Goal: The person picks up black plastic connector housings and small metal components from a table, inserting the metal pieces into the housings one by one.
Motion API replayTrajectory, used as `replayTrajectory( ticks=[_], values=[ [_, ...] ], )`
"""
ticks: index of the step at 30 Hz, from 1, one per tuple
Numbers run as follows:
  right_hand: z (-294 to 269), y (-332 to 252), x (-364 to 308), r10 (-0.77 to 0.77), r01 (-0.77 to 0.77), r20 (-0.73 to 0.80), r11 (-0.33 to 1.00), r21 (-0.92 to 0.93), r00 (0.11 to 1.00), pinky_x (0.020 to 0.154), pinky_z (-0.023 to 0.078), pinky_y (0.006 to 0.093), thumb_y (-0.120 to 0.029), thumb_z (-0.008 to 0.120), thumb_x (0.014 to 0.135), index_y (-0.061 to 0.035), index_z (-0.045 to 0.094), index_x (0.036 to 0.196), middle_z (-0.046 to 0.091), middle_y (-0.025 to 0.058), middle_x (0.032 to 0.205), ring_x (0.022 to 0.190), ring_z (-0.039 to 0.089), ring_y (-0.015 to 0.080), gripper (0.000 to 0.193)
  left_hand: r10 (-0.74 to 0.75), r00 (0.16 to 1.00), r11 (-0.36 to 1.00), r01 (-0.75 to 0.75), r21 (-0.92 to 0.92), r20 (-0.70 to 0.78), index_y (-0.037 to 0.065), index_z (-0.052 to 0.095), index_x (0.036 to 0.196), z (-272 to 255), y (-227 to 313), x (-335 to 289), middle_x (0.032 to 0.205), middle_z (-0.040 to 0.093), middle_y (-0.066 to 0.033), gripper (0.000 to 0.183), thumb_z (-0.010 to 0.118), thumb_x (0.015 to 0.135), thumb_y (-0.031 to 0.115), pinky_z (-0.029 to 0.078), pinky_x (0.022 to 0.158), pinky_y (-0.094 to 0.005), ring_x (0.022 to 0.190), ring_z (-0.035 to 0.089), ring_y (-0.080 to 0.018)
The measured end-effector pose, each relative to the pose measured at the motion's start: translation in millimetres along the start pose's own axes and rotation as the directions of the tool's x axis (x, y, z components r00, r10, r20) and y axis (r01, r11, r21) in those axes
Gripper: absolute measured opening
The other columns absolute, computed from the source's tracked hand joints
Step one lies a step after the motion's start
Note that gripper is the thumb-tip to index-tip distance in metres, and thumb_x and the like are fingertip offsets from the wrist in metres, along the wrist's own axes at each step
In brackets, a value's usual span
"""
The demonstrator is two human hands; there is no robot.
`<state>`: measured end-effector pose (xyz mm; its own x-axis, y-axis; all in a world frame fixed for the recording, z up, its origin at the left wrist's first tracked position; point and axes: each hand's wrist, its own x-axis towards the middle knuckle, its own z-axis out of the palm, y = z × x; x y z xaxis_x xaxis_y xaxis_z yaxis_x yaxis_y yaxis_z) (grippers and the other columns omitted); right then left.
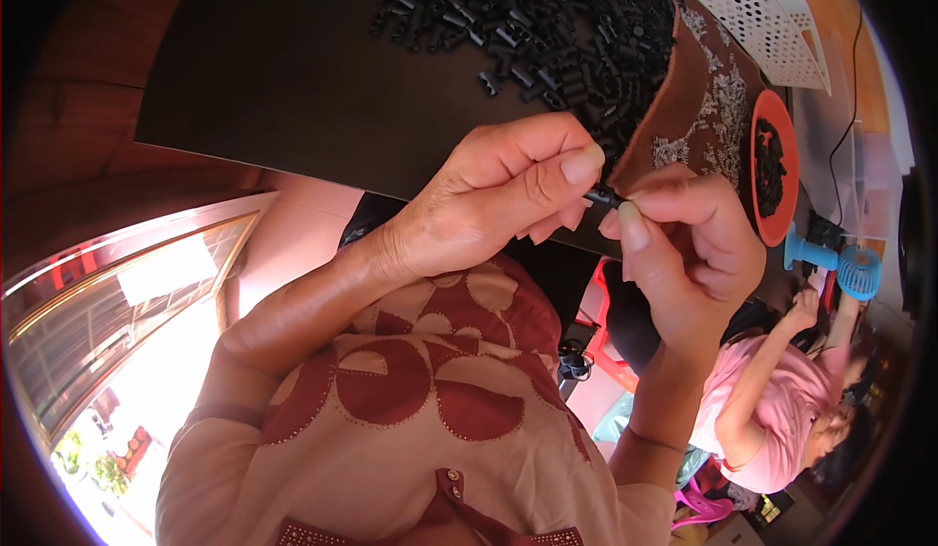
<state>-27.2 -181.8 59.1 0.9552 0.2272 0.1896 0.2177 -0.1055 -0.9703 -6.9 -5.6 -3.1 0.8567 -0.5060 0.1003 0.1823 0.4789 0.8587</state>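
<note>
Small assembly workshop, possibly set up in a home. Evidence: dark worktable (293,77) with loose heap of small black tubes (586,19), many tiny silvery pieces (728,97) on brown cloth (653,116), orange-red bowl (791,180) of dark bits; co-worker in pink top (777,404) nearby. Household touch: blue mini fan (858,273).

A head-worn fisheye camera looks down, near the bare left hand (498,189) and bare right hand (699,253). It faces a flat, dark counter (283,77).

- Daylight glares, blown out, through the opening (181,375) at lower left
- The desk (283,67) lies in dimmer light
- Fisheye curves the edges; corners fall black
</note>
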Motion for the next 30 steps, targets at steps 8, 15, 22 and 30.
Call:
replayTrajectory(
  ticks=[8, 15, 22, 30],
  values=[
    [11.1, 11.7, -5.8, -0.298, 0.282, -0.035, 0.932, -0.229, 0.954, 0.047, 0.034, 0.0181, 0.015, 0.065, 0.073, 0.0030, 0.058, 0.087, 0.063, 0.0101, 0.076, 0.056, 0.048, 0.0061, 0.020, 0.032, 0.998, 0.998, -0.028, 0.060, -0.061, 0.002, 0.054, 0.089, 2.9, 0.3, -0.7, 0.067, 0.052, -0.0011, 0.036, 0.043, 0.101, 0.034, 0.037, 0.053, -0.0201, 0.057, 0.044, -0.0057],
    [9.1, 9.9, -6.8, -0.288, 0.274, -0.009, 0.921, -0.278, 0.958, 0.045, 0.032, 0.0177, 0.015, 0.064, 0.072, 0.0023, 0.058, 0.086, 0.063, 0.0093, 0.076, 0.054, 0.046, 0.0052, 0.020, 0.068, 0.997, 0.994, -0.066, 0.090, -0.018, 0.002, 0.055, 0.088, 0.3, -3.2, -0.8, 0.066, 0.051, -0.0005, 0.035, 0.043, 0.102, 0.032, 0.037, 0.053, -0.0196, 0.057, 0.044, -0.0054],
    [11.1, 7.8, -9.5, -0.209, 0.186, -0.057, 0.942, -0.280, 0.976, 0.046, 0.034, 0.0176, 0.015, 0.064, 0.072, 0.0016, 0.058, 0.084, 0.064, 0.0078, 0.075, 0.056, 0.049, 0.0046, 0.019, 0.033, 0.999, 0.988, -0.029, 0.152, -0.025, 0.002, 0.056, 0.088, 1.4, -2.4, -1.2, 0.065, 0.050, 0.0004, 0.034, 0.044, 0.101, 0.032, 0.037, 0.051, -0.0199, 0.056, 0.043, -0.0047],
    [18.1, 8.6, -11.1, -0.186, 0.153, -0.099, 0.949, -0.276, 0.978, 0.048, 0.038, 0.0179, 0.015, 0.062, 0.073, 0.0026, 0.058, 0.083, 0.063, 0.0074, 0.077, 0.057, 0.051, 0.0048, 0.016, 0.082, 0.996, 0.972, -0.075, 0.222, -0.024, 0.003, 0.056, 0.086, 1.8, -3.8, 0.3, 0.065, 0.050, 0.0005, 0.035, 0.044, 0.101, 0.032, 0.037, 0.052, -0.0196, 0.056, 0.043, -0.0046]
  ],
)
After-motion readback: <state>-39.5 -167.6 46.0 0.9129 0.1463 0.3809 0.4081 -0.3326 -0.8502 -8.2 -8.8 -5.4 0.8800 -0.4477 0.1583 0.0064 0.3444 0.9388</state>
